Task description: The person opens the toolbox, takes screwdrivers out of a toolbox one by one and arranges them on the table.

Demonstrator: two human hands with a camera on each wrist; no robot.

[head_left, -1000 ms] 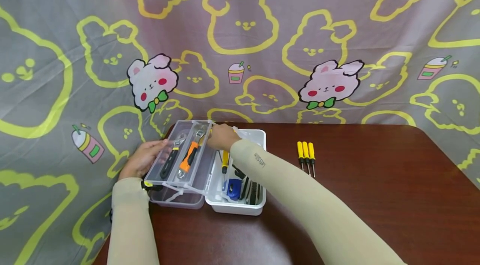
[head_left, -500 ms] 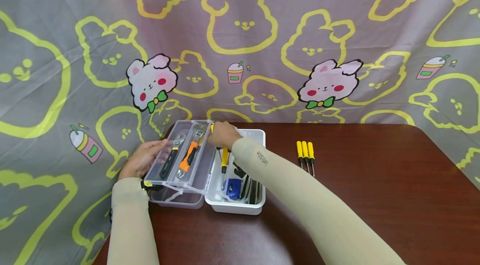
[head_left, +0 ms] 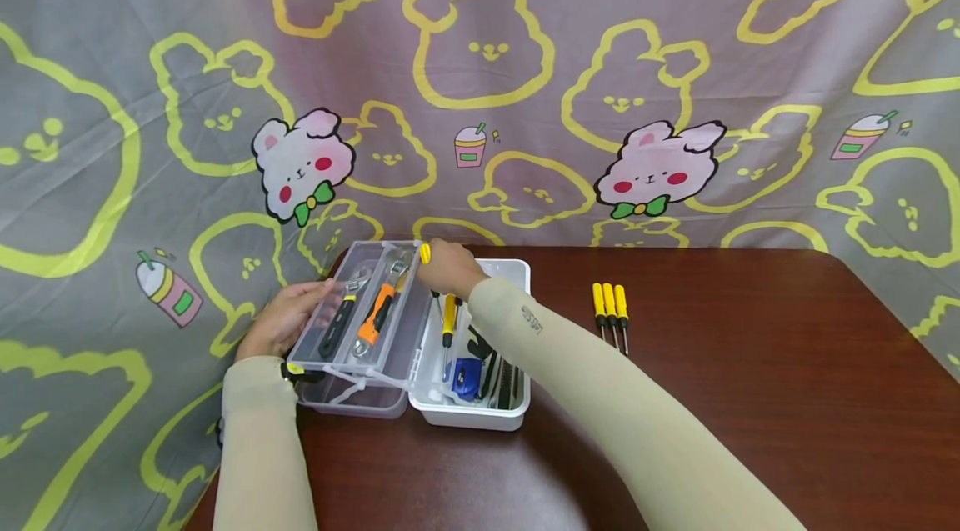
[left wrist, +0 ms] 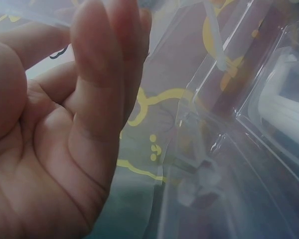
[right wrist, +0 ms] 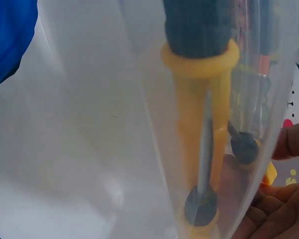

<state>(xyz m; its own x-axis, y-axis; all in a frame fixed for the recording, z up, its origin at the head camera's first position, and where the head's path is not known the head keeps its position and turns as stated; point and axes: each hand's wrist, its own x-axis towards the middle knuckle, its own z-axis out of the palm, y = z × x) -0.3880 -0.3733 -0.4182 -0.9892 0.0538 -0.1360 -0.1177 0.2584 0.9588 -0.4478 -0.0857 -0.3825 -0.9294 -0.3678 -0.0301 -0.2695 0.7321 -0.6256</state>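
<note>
My right hand (head_left: 450, 268) pinches a small screwdriver by its yellow end (head_left: 425, 253) at the far end of the clear flip-up tray (head_left: 397, 323). In the right wrist view, thumb and fingers (right wrist: 294, 142) meet at that yellow end, and the screwdriver's black collar (right wrist: 245, 147) shows through the plastic. My left hand (head_left: 288, 318) touches the tray's left side, its fingers fairly straight; in the left wrist view the fingers (left wrist: 97, 64) point up beside clear plastic. An adjustable wrench (head_left: 341, 327) and an orange-handled tool (head_left: 377, 314) lie in the tray.
The white toolbox base (head_left: 468, 420) holds a yellow-handled screwdriver (head_left: 448, 318), a blue tape measure (head_left: 467, 379) and dark tools. Three yellow screwdrivers (head_left: 611, 306) lie side by side on the brown table (head_left: 735, 373). A patterned curtain (head_left: 540, 156) stands behind and at the left.
My right hand has shifted slightly, and the yellow screwdriver end shows more clearly beside its fingers. The left hand and the tray stay about where they were.
</note>
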